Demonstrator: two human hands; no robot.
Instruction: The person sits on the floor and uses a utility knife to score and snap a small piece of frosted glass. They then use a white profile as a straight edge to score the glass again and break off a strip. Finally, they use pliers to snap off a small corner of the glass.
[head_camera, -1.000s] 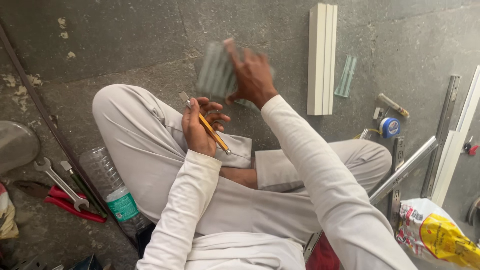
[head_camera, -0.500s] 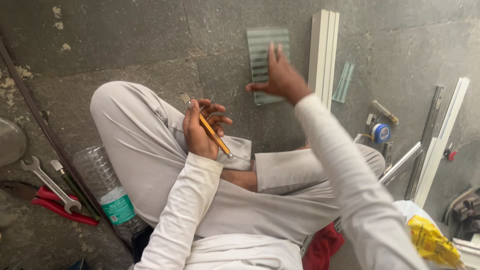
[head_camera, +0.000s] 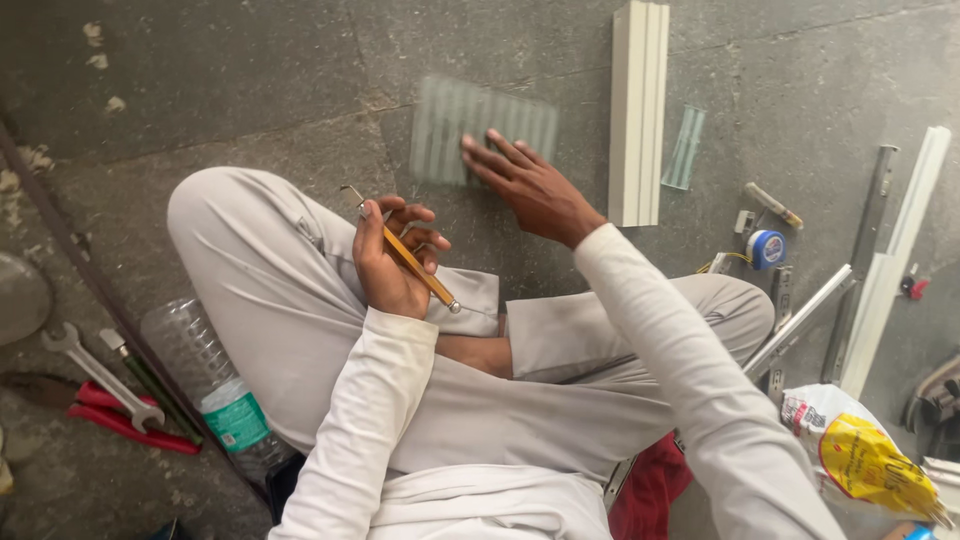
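— Pressing flat now: right hand (head_camera: 535, 185) spread on the ribbed, frosted pale-green glass pane (head_camera: 450, 125), fingers splayed wide, nothing clasped.

— And the pane itself?

— Lying flat on the grey stone floor (head_camera: 200, 80), just ahead of the crossed legs, close beside the long white channelled plastic profile (head_camera: 640, 110). Only the pane's near right corner covered by the fingers.

— Left hand (head_camera: 390, 265)?

— Raised over the knee, grip closed round a yellow-handled metal-tipped cutting tool (head_camera: 415, 262), tip slanting up and away, well clear of the glass.

— Anything worth minding, holding glass like that?

— Probably best done with even weight through the flat of the fingers, not the tips; keeps ribbed glass from rocking or skating on stone. Worth staying off the bare edges too, likely sharp. Worth checking for grit underneath.

— Crowded around there?

— Fairly. Narrow greenish glass strip (head_camera: 686, 147) just beyond the profile, small blue tape roll (head_camera: 767, 248) further right. Over on the left, clear plastic water bottle with a green label (head_camera: 205, 370) against the thigh, steel spanner (head_camera: 100, 375) and red-handled pliers (head_camera: 125, 425) beside it.

— Room to work?

— Some open floor left of the pane; tighter on the right against the profile.
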